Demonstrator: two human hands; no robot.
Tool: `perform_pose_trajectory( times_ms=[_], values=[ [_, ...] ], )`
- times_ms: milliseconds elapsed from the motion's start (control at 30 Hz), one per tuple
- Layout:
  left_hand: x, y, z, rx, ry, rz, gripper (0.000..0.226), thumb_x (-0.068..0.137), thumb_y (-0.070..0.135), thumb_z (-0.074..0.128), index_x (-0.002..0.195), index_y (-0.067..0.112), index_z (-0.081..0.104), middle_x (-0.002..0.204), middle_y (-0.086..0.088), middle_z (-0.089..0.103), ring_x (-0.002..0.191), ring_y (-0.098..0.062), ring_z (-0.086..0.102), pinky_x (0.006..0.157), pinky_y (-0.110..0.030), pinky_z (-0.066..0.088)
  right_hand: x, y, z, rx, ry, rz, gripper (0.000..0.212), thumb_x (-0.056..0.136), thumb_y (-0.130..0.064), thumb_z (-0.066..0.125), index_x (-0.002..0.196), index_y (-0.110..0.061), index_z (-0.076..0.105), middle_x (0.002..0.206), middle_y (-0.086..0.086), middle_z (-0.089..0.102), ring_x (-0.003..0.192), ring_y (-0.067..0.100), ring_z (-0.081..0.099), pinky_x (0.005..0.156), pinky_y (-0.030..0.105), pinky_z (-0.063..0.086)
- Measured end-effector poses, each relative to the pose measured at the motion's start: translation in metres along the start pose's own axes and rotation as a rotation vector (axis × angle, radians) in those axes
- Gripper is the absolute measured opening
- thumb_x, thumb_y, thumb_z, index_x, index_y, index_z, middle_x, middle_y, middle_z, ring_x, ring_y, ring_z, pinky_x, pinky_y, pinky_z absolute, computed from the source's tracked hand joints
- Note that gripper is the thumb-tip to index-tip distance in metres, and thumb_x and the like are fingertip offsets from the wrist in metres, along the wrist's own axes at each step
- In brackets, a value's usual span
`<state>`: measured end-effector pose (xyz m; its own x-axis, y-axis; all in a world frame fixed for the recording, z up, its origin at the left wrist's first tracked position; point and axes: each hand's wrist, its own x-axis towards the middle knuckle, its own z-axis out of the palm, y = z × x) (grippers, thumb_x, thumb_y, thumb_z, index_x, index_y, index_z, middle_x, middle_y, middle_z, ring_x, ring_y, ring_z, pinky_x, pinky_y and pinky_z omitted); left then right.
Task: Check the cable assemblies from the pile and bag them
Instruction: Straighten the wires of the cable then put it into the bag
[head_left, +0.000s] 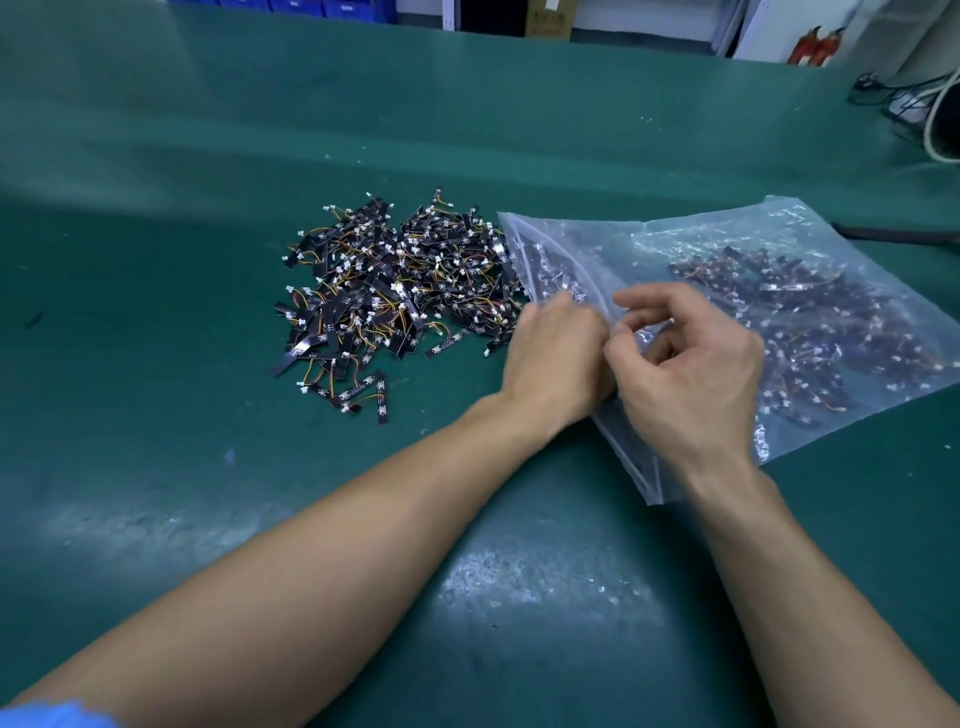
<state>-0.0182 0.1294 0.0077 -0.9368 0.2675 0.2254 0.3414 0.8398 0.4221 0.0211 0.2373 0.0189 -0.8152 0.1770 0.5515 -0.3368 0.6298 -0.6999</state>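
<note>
Bench (208, 467): a dark green mat is covering it, and it is showing scuffed, whitish glare patches near the front edge. Small specks are lying scattered over the mat.

Pile (395, 291) of cable assemblies: it is lying loose on the mat at centre, left of the bag and touching the bag's open edge. The parts are black strips with white connectors and yellow-orange wires.

Bag (810, 244): clear plastic, lying flat on the bench to the right of the pile, mouth facing left. More assemblies are showing through the film, heaped toward its right half.

Left hand (558, 353): it is curling its fingers onto the bag's mouth edge and pinching the film; the fingertips are blurred and partly hidden behind the knuckles.

Right hand (691, 374): it is pinching the same edge between thumb and curled forefinger, just beside the left hand.

Room, far side: blue bins (332, 8), a cardboard box (548, 21) and red fire extinguishers (815, 47) are standing along the wall. Dark cords (904, 98) are trailing at the bench's far right corner.
</note>
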Motion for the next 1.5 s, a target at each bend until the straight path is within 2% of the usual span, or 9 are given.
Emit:
perform_pose_trajectory(
  times_ms=[167, 367, 500, 633, 800, 1000, 1100, 1367, 1500],
  values=[
    [0.001, 0.001, 0.009, -0.005, 0.009, -0.027, 0.028, 0.096, 0.025, 0.048, 0.069, 0.024, 0.055, 0.065, 0.012, 0.037, 0.089, -0.016, 0.031, 0.076, -0.033, 0.018, 0.0, 0.001, 0.001, -0.002, -0.013, 0.004, 0.023, 0.08, -0.016, 0.066, 0.1, -0.024, 0.074, 0.077, -0.013, 0.069, 0.055, 0.007, 0.059, 0.065, 0.023, 0.053],
    [-0.009, -0.017, -0.006, -0.022, 0.051, 0.0, 0.024, 0.092, 0.032, 0.057, 0.072, 0.022, 0.066, 0.077, 0.009, 0.057, 0.091, -0.02, 0.04, 0.08, -0.036, 0.027, 0.0, 0.002, 0.002, -0.048, -0.125, 0.052, 0.017, 0.082, -0.024, 0.074, 0.097, -0.03, 0.072, 0.075, -0.021, 0.067, 0.058, 0.004, 0.059, 0.063, 0.023, 0.053],
    [-0.028, -0.047, -0.034, -0.058, 0.077, 0.084, 0.015, 0.087, 0.044, 0.071, 0.077, 0.032, 0.072, 0.074, 0.017, 0.054, 0.088, -0.016, 0.041, 0.08, -0.036, 0.029, -0.003, 0.006, 0.006, -0.092, -0.229, 0.088, 0.013, 0.084, -0.03, 0.074, 0.097, -0.029, 0.073, 0.075, -0.024, 0.067, 0.06, 0.001, 0.059, 0.066, 0.027, 0.054],
    [-0.046, -0.092, -0.06, 0.064, 0.162, 0.005, 0.009, 0.086, 0.042, 0.076, 0.087, 0.034, 0.078, 0.074, 0.016, 0.058, 0.089, -0.016, 0.043, 0.079, -0.035, 0.028, -0.004, 0.012, 0.011, -0.152, -0.32, 0.14, 0.009, 0.084, -0.035, 0.074, 0.092, -0.029, 0.074, 0.073, -0.024, 0.068, 0.062, 0.0, 0.06, 0.069, 0.029, 0.056],
    [-0.057, -0.118, -0.068, 0.16, 0.139, -0.118, 0.014, 0.085, 0.048, 0.075, 0.094, 0.037, 0.078, 0.069, 0.016, 0.056, 0.092, -0.015, 0.042, 0.08, -0.034, 0.024, -0.005, 0.016, 0.012, -0.151, -0.343, 0.143, 0.006, 0.084, -0.033, 0.075, 0.089, -0.029, 0.074, 0.078, -0.03, 0.067, 0.06, -0.002, 0.06, 0.064, 0.024, 0.051],
    [-0.053, -0.122, -0.068, 0.154, 0.126, -0.113, 0.003, 0.089, 0.037, 0.074, 0.087, 0.035, 0.076, 0.066, 0.018, 0.055, 0.089, -0.014, 0.041, 0.082, -0.033, 0.023, -0.006, 0.018, 0.013, -0.159, -0.352, 0.121, 0.004, 0.085, -0.032, 0.075, 0.088, -0.03, 0.074, 0.08, -0.032, 0.066, 0.061, -0.003, 0.06, 0.059, 0.01, 0.043],
    [-0.054, -0.121, -0.068, 0.115, 0.129, -0.106, 0.011, 0.086, 0.032, 0.074, 0.078, 0.038, 0.068, 0.063, 0.018, 0.051, 0.085, -0.014, 0.041, 0.082, -0.032, 0.023, -0.007, 0.017, 0.013, -0.131, -0.348, 0.116, 0.003, 0.085, -0.03, 0.075, 0.088, -0.03, 0.074, 0.079, -0.032, 0.067, 0.06, -0.003, 0.06, 0.057, 0.005, 0.041],
    [-0.059, -0.114, -0.071, 0.0, 0.136, 0.033, 0.009, 0.09, 0.031, 0.072, 0.085, 0.035, 0.066, 0.066, 0.016, 0.046, 0.084, -0.012, 0.041, 0.08, -0.028, 0.021, -0.013, 0.01, 0.017, -0.028, -0.376, 0.034, 0.007, 0.086, -0.025, 0.076, 0.09, -0.029, 0.073, 0.075, -0.029, 0.067, 0.051, 0.01, 0.054, 0.056, 0.01, 0.042],
    [-0.064, -0.105, -0.072, -0.046, 0.148, 0.194, 0.004, 0.091, 0.032, 0.07, 0.087, 0.029, 0.069, 0.069, 0.016, 0.046, 0.083, -0.01, 0.039, 0.075, -0.031, 0.023, -0.016, 0.003, 0.018, -0.001, -0.423, -0.082, 0.016, 0.084, -0.035, 0.073, 0.1, -0.031, 0.072, 0.08, -0.024, 0.068, 0.049, 0.015, 0.051, 0.055, 0.01, 0.038]
  ],
)
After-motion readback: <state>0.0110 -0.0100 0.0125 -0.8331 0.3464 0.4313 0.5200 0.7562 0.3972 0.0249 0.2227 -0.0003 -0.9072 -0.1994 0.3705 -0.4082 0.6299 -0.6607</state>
